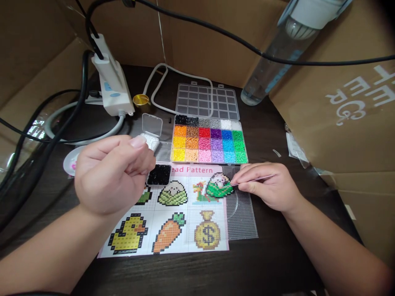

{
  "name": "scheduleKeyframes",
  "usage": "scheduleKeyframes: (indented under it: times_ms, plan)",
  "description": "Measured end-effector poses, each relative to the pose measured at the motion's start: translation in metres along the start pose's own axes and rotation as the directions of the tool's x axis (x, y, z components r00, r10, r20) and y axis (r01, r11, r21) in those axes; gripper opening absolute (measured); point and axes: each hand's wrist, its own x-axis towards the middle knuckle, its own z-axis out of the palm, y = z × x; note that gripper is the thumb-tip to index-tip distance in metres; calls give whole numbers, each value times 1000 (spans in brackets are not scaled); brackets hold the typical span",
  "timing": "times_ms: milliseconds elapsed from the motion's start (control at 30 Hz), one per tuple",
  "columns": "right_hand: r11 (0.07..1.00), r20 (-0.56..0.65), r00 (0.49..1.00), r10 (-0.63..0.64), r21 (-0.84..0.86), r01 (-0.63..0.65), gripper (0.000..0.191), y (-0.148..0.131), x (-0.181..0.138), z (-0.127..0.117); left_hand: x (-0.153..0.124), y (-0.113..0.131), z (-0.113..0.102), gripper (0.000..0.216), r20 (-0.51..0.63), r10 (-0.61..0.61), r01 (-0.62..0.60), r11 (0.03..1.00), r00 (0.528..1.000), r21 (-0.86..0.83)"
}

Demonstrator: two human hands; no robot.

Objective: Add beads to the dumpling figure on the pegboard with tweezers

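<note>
My right hand [268, 185] is closed around thin metal tweezers [256, 179]. The tips of the tweezers reach to the bead piece [219, 190], a green, white and pale pink shape with dark edges. It lies at the upper left of a clear pegboard [242, 224], overlapping a printed pattern sheet [191, 242]. Raised above the left of the sheet, my left hand [114, 176] is curled into a fist with the thumb pressed on the fingers; whatever it may hold is hidden. A small box of black beads [159, 174] stands just beyond this fist.
Behind the sheet lies a compartment box [210, 142] of coloured beads, its clear lid [206, 100] folded back. A white power strip [112, 82] with cables stands at the left. A water bottle [277, 57] leans at the right, near cardboard walls [339, 131]. A black cable [216, 28] crosses overhead.
</note>
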Motion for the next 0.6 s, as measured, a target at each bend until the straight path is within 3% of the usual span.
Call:
scheduleKeyframes:
  times_ms: [600]
  plan:
    - [998,-13,1000,16,-61,-17,10,-1,0,0,1,1,2,50,6,-6,6,1000,1000,3]
